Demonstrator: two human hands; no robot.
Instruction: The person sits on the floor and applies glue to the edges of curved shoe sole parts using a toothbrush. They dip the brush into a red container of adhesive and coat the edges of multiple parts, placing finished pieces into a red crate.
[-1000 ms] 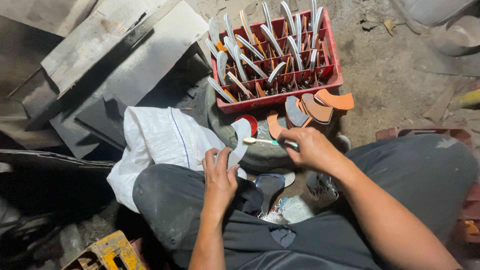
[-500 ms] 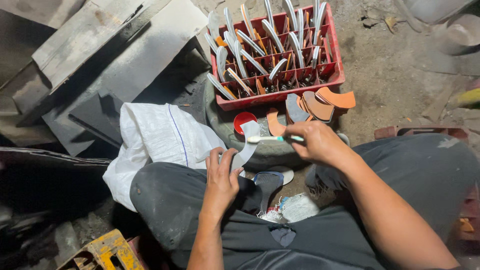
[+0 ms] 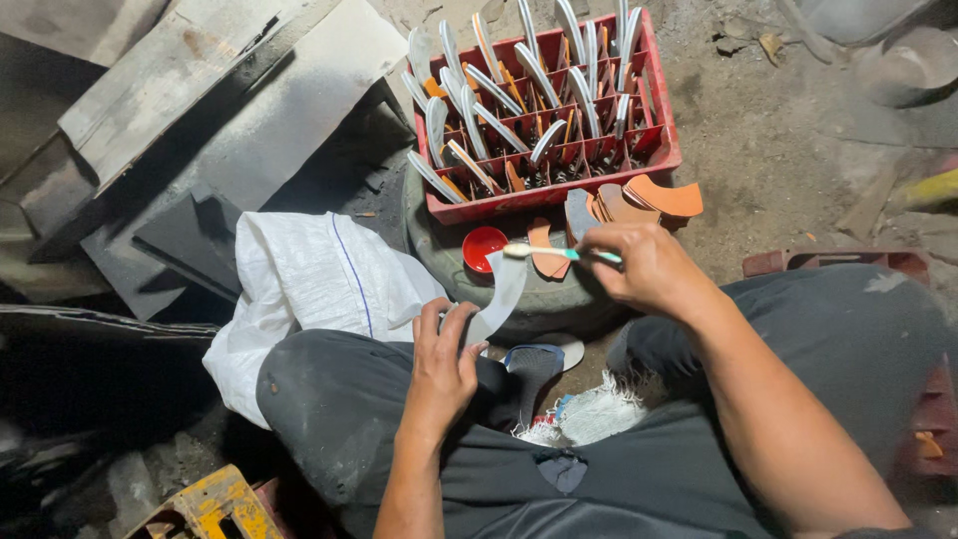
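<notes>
Left hand: the left hand (image 3: 444, 364) rests on the left knee, fingers curled round the lower end of a curved grey sole piece (image 3: 499, 294), thumb pressed to its face.
Right hand: the right hand (image 3: 649, 265) is closed narrow on the handle of a toothbrush (image 3: 554, 253), held level and pointing left.
Contact: the brush head touches the upper tip of the sole piece, just right of the red bowl.
Position of sole piece: between the two hands, rising from the left hand up towards the right; above the lap, near side of the tyre.
Sole piece, form: thin, flat, crescent-shaped, pale grey with a dull surface. One in hand.
Toothbrush, form: slim plastic stick, white at the head, teal towards the grip. One.
Red bowl (image 3: 485, 247): small, round, shiny; one, seated on the tyre just left of the brush head.
Tyre (image 3: 559, 299): black rubber, dusty, lying flat under the crate and bowl.
Crate (image 3: 659, 150): red plastic, gridded into compartments, at the far side; many grey and orange sole pieces stand upright in it, too crowded to count exactly.
Loose pieces (image 3: 659, 197): several flat orange and brown cut-outs stacked near the crate's near right corner, just beyond the right hand.
Sack (image 3: 309, 279): white woven material, crumpled, left of the left knee.
Ground: bare dirt, rough boards far left.
</notes>
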